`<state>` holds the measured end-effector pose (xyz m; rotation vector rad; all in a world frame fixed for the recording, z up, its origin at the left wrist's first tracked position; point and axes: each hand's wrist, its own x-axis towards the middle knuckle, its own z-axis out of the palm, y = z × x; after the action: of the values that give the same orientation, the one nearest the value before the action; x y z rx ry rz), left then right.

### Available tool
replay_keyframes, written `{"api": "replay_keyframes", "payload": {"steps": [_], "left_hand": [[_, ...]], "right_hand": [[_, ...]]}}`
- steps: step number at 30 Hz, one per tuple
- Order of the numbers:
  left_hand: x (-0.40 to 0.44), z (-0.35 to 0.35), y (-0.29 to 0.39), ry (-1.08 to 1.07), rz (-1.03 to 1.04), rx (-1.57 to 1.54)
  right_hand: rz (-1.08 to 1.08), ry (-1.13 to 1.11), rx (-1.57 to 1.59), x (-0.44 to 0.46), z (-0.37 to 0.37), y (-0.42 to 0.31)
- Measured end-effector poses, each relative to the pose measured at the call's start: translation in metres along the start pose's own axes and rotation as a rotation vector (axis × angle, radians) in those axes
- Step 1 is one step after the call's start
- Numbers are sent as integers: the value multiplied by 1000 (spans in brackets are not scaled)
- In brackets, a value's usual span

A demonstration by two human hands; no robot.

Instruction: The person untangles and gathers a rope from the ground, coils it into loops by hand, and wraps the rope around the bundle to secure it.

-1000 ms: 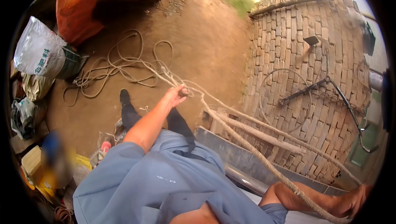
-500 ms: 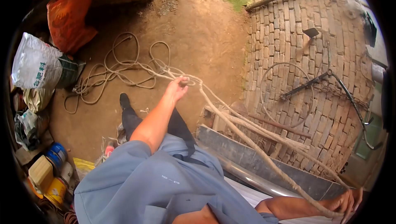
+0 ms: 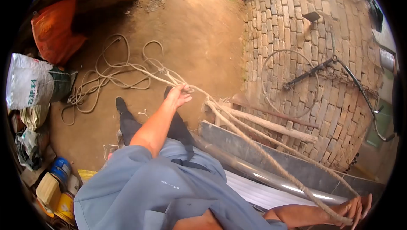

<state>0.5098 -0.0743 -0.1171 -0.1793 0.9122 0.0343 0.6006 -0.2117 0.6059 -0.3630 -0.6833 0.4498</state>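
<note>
A long beige rope runs from loose loops on the dirt floor to the lower right. My left hand is at the rope near the middle of the view, its thumb side against the strands and its fingers partly curled round them. At the lower right edge my right hand has its fingers curled on the rope, where two strands meet. Between the hands the strands stretch over wooden poles and a dark metal edge. The loops lie left of my left hand, beyond my feet.
A brick wall with a wire hoop and a black metal frame stands right. On the left are a white sack, an orange bag, a blue can and yellow containers. A metal pipe lies before my body.
The view has shifted, so the wall and sacks sit differently in it. Both hands stay at the rope; the strands between them have moved slightly, and more of the pipe shows.
</note>
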Motion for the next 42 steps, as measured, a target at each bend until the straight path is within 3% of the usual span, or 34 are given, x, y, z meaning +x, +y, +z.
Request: {"api": "replay_keyframes", "payload": {"steps": [1, 2, 7, 8, 9, 11, 12, 18, 22, 25, 27, 29, 32, 35, 37, 39, 42], "left_hand": [[0, -1, -6, -2, -7, 4], [1, -4, -10, -7, -9, -57], [1, -3, -5, -154, 49, -284], [0, 0, -1, -154, 49, -279], [-3, 7, 7, -159, 93, -297], [-22, 21, 20, -194, 171, -312], [-25, 20, 27, -200, 174, -310], [-97, 15, 75, -516, 272, -143], [-174, 12, 100, -523, 326, -25], [-232, 8, 111, -486, 370, 56], [-263, 5, 114, -493, 393, 100], [-289, 5, 115, -485, 409, 164], [-318, 13, 110, -458, 423, 234], [-330, 13, 103, -468, 371, 348], [-339, 15, 97, -450, 353, 394], [-348, 19, 92, -451, 334, 434], [-362, 15, 92, -489, 354, 474]], "right_hand": [[-247, -11, -18, 0, -5, -26], [-252, -11, -22, 0, -8, -47], [230, 41, -483, -17, -21, -108], [519, -24, -504, -15, -33, -119], [434, 207, -598, -33, -44, -144], [422, 418, -802, -57, -63, -136], [500, 396, -917, -54, -76, -100], [972, 585, -1506, -76, -196, -73], [1219, 514, -1807, -89, -313, -54], [1218, 524, -1840, -112, -405, -37], [1462, 180, -2382, -118, -442, -7], [1397, -251, -2673, -145, -480, 34], [1113, -280, -2201, -170, -482, 163], [1009, -385, -1699, -193, -437, 312], [1041, -483, -1552, -213, -398, 388], [1235, -611, -1460, -238, -372, 438], [1347, -805, -1499, -273, -357, 469]]}}
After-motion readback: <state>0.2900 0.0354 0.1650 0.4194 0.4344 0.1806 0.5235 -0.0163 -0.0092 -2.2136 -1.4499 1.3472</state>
